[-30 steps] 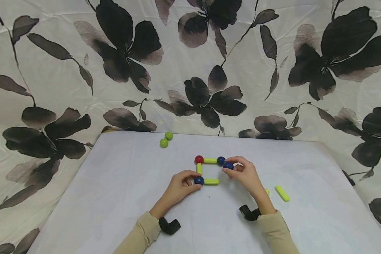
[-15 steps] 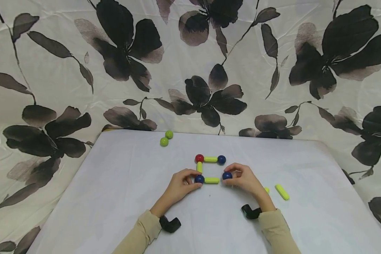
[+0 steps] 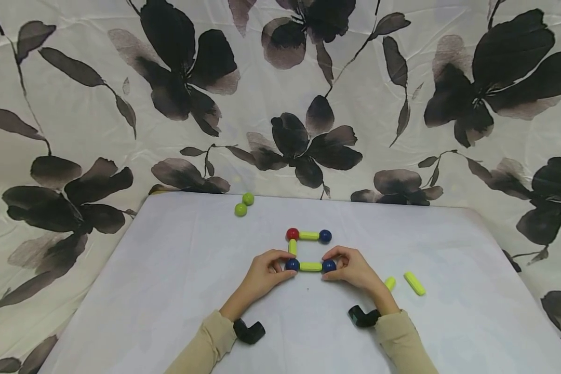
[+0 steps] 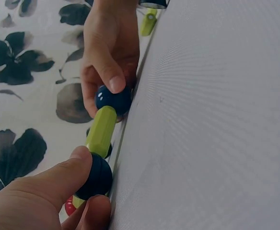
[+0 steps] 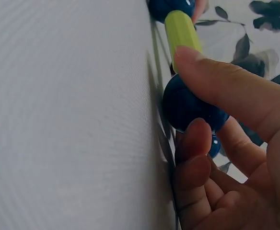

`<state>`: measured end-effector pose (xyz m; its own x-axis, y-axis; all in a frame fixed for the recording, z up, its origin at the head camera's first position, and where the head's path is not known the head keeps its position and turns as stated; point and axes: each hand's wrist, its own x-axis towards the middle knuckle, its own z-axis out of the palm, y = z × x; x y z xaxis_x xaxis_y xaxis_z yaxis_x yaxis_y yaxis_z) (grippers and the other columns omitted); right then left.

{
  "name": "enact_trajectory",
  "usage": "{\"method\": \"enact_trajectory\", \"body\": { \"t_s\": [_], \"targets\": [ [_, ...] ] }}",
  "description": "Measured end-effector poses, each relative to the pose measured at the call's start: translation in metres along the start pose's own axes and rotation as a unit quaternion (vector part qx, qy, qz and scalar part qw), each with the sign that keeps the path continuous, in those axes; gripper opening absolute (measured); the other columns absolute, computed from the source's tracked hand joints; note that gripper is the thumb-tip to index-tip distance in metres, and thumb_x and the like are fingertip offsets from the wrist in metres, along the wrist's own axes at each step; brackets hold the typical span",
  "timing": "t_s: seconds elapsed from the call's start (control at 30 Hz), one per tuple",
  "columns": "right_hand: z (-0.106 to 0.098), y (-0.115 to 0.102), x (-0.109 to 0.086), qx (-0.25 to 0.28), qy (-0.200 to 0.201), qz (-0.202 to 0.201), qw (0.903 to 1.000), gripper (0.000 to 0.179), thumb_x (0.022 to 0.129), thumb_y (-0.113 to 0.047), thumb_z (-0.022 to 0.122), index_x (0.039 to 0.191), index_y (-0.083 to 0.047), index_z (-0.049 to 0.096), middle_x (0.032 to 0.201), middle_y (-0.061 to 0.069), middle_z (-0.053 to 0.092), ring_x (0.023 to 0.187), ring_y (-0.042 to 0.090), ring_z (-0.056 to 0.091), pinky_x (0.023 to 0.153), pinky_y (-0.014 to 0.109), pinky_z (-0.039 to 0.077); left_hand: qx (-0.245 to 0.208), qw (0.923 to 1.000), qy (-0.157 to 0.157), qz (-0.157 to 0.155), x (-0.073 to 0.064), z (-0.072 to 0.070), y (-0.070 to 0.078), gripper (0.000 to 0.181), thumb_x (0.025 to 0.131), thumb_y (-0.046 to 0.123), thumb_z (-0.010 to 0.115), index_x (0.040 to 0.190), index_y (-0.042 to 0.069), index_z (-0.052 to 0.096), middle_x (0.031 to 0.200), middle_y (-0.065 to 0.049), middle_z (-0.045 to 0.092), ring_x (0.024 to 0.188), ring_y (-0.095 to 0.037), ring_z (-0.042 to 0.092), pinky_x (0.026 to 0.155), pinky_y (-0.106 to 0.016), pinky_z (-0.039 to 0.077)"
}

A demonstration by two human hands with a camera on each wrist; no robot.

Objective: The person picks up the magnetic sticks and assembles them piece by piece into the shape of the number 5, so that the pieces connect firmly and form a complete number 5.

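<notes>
My left hand [image 3: 263,271] pinches a dark blue ball [image 3: 292,265] at the near left corner of a figure of balls and yellow-green rods. My right hand [image 3: 354,269] pinches another dark blue ball [image 3: 329,266] between thumb and fingers. A near rod [image 3: 310,267] lies between these two balls and touches both, as the right wrist view also shows with its blue ball [image 5: 188,105]. From the left ball a second rod [image 3: 292,247] runs back to a red ball [image 3: 292,234]. A far rod [image 3: 309,236] joins that to a third blue ball [image 3: 325,236].
Two green balls [image 3: 240,209] sit near the back edge of the white-covered table [image 3: 177,249]. Right of my right wrist lie two loose rods, one [image 3: 414,283] in full view and one [image 3: 390,283] partly behind the wrist. Floral cloth [image 3: 304,140] hangs behind.
My right hand has brought its blue ball from beside the far blue ball toward the front, then left against the near rod's free end. The left hand stays in place.
</notes>
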<state>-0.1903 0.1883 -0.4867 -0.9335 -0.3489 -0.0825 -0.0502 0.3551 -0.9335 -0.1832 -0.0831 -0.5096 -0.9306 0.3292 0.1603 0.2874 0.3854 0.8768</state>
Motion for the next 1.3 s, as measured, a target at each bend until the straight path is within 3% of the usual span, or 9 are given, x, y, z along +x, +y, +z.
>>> {"method": "enact_trajectory", "body": {
  "t_s": [0.4,0.9,1.2,1.3],
  "targets": [
    [0.0041,0.0047,0.0012,0.021,0.012,-0.021,0.9995,0.039,0.071,0.000,0.087,0.103,-0.001,0.065,0.058,0.003,0.048,0.049,0.007,0.038,0.049,0.020,0.032,-0.007,1.0000,0.003,0.006,-0.0013,0.0004,0.0000,0.033,0.083,0.021,0.082,0.114,0.021,0.072,0.086,0.005,0.060,0.068,-0.010,0.052,0.056,-0.022,0.041],
    [0.0046,0.0044,0.0007,0.027,0.007,-0.004,0.9996,0.040,0.071,0.000,0.087,0.106,0.000,0.068,0.059,0.003,0.050,0.049,0.007,0.039,0.049,0.020,0.032,-0.007,0.9995,0.011,0.029,-0.0025,0.0004,0.0011,0.031,0.083,0.021,0.082,0.112,0.015,0.073,0.086,0.001,0.060,0.066,-0.009,0.051,0.054,-0.022,0.042],
    [0.0039,0.0067,0.0009,0.038,-0.008,-0.014,0.9991,0.042,0.072,0.002,0.085,0.108,0.002,0.065,0.059,0.002,0.048,0.049,0.006,0.039,0.049,0.019,0.033,-0.004,1.0000,0.007,0.002,-0.0021,0.0013,0.0005,0.032,0.083,0.022,0.082,0.113,0.020,0.072,0.087,0.004,0.059,0.066,-0.010,0.053,0.054,-0.022,0.042],
    [0.0039,0.0071,0.0002,0.039,-0.008,-0.013,0.9991,0.043,0.072,0.002,0.086,0.110,0.002,0.065,0.059,0.002,0.048,0.049,0.006,0.039,0.049,0.020,0.033,-0.017,0.9997,-0.010,-0.014,-0.0005,-0.0012,0.0008,0.033,0.084,0.025,0.081,0.115,0.020,0.072,0.084,0.003,0.060,0.062,-0.011,0.054,0.052,-0.023,0.043]
  ]
}}
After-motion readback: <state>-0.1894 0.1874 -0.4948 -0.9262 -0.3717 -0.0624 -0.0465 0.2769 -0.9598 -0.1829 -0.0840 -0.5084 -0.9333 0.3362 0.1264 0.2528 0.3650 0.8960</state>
